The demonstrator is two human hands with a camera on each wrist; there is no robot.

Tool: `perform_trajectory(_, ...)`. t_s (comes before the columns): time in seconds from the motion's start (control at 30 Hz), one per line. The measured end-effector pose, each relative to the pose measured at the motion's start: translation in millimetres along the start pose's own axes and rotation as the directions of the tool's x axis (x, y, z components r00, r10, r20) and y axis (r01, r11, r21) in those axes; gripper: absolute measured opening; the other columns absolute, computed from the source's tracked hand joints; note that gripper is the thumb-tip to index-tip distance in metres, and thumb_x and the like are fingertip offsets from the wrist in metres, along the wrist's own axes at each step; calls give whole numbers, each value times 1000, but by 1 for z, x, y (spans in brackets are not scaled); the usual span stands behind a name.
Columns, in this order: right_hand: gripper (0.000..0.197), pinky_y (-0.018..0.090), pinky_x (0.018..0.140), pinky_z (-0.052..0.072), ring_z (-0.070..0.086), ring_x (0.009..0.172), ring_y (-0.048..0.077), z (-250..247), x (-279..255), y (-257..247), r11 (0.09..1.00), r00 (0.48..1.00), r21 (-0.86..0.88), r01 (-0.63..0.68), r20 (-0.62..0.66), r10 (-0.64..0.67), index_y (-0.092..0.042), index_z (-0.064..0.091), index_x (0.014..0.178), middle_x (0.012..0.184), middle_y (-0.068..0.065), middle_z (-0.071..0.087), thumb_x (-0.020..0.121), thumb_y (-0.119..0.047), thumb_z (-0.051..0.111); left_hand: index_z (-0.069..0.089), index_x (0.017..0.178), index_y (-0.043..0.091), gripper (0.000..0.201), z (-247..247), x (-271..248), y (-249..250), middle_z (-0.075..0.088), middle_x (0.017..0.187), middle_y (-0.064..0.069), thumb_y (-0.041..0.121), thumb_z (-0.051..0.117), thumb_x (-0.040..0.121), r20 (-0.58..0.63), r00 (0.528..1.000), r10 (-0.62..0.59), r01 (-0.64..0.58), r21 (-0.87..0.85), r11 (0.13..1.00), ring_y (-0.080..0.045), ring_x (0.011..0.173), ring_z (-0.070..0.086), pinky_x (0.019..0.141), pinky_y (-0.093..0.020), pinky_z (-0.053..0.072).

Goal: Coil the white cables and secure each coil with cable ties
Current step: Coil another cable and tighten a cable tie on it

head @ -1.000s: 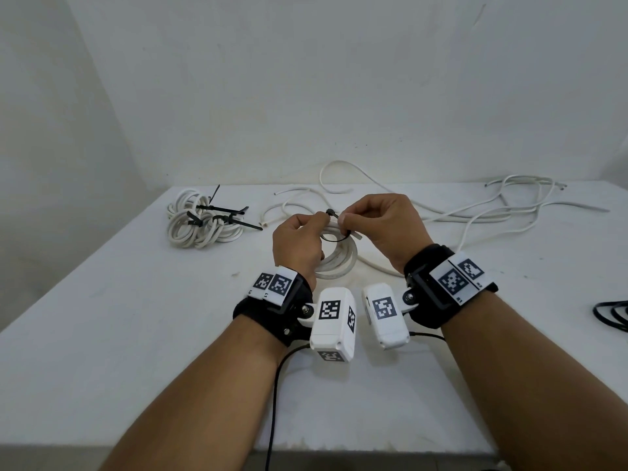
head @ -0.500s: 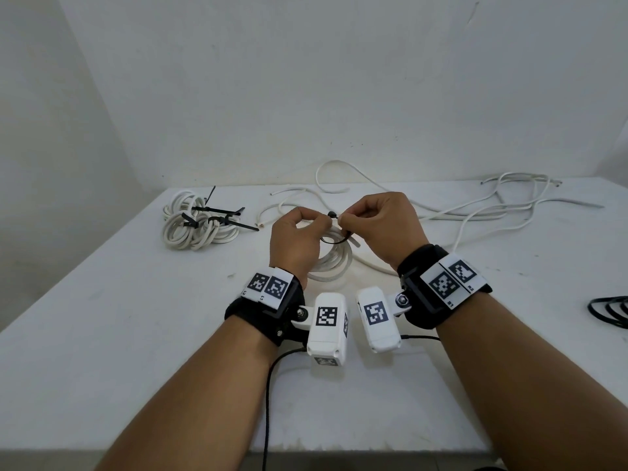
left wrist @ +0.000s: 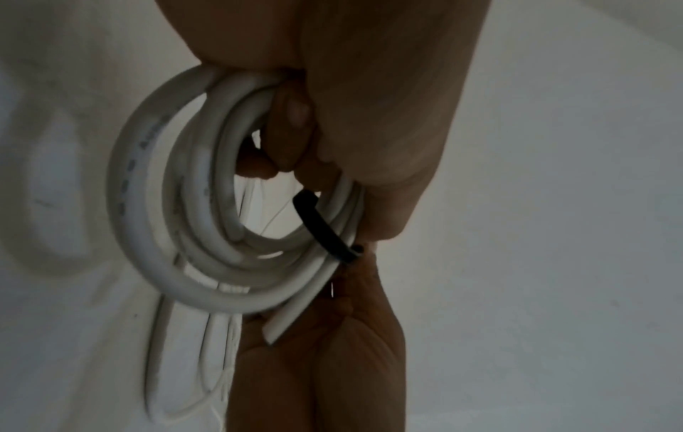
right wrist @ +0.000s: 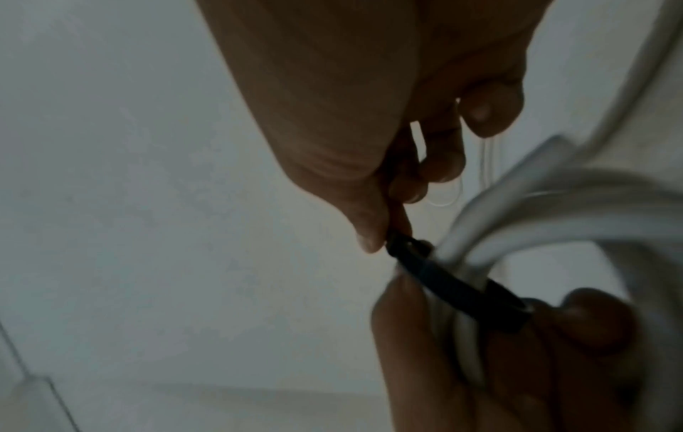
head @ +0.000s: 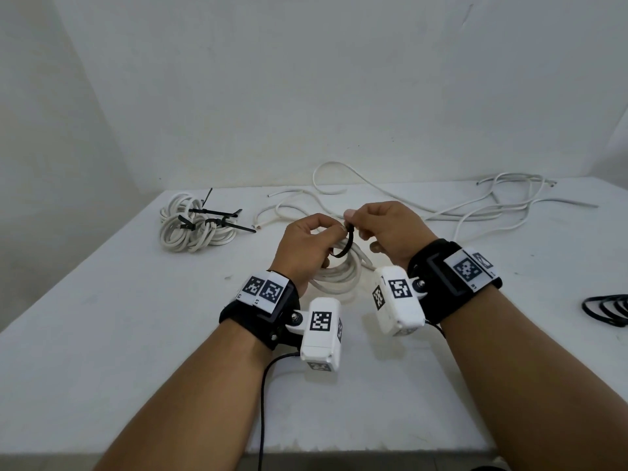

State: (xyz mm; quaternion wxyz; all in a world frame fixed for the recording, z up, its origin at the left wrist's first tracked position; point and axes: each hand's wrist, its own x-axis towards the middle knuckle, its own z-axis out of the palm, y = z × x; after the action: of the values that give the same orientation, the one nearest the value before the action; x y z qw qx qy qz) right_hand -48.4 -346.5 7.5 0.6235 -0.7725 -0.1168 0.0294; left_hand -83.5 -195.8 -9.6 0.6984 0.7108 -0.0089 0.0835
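Note:
A small coil of white cable [head: 339, 275] hangs between both hands above the table's middle; it also fills the left wrist view [left wrist: 192, 222]. A black cable tie [head: 346, 244] loops around the coil's strands [left wrist: 325, 231] [right wrist: 458, 286]. My left hand [head: 306, 246] grips the coil where the tie wraps it. My right hand [head: 384, 229] pinches the tie's end between thumb and forefinger [right wrist: 373, 231], just beside the left fingers.
A tied coil of white cable [head: 193, 226] with black ties sticking out lies at the far left. Loose white cables [head: 475, 209] sprawl across the back of the white table [head: 119, 334]. Black loops [head: 608, 309] lie at the right edge. Walls close in behind and left.
Both hands have lifted slightly with the coil. The tie's loop now stands more upright around the strands, with the right hand's pinch raised above it.

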Motion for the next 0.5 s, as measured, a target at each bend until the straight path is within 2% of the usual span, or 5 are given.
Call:
perform_trajectory(0.13, 26, 18, 44, 29, 38, 59, 13, -14, 6, -1, 986, 989, 164, -19, -141, 42, -10, 63, 72, 64, 3, 44, 94, -23, 66, 70, 74, 21, 19, 6, -2, 3, 61, 73, -7, 16, 62, 90, 110, 993, 50, -53, 25, 998, -10, 42, 33, 58, -32, 36)
perform_trajectory(0.23, 29, 22, 46, 31, 38, 60, 13, -12, 5, -1, 978, 976, 209, 10, -214, 36, -11, 62, 68, 68, 7, 44, 94, -24, 65, 70, 80, 17, 19, 10, -3, 2, 49, 59, 2, 18, 58, 94, 142, 987, 79, -80, -2, 997, -10, 43, 32, 58, -33, 37)
perform_trajectory(0.3, 28, 24, 50, 35, 44, 61, 13, -5, 3, 0, 966, 984, 259, 5, -171, 41, -12, 63, 71, 68, 4, 48, 94, -29, 65, 67, 73, 19, 22, 8, -3, 1, 44, 56, 3, 18, 59, 93, 98, 992, 79, -77, -31, 997, -11, 43, 31, 57, -33, 36)
perform_trajectory(0.4, 30, 28, 55, 40, 52, 61, 14, 7, 0, 1, 972, 999, 233, -33, 5, 33, -14, 67, 76, 70, 2, 56, 94, -37, 63, 67, 71, 19, 25, 0, 0, 0, 44, 51, 5, 19, 58, 95, -1, 1000, 30, -30, -106, 994, -10, 42, 30, 55, -31, 37)
perform_trajectory(0.5, 32, 26, 52, 37, 52, 59, 14, 6, 1, -2, 987, 996, 156, 40, -81, -28, -15, 66, 71, 65, 2, 56, 98, -31, 59, 74, 87, 11, 26, 0, -1, -1, 33, 51, 5, 23, 54, 98, 77, 997, -9, 19, -119, 993, -9, 43, 27, 50, -27, 37)
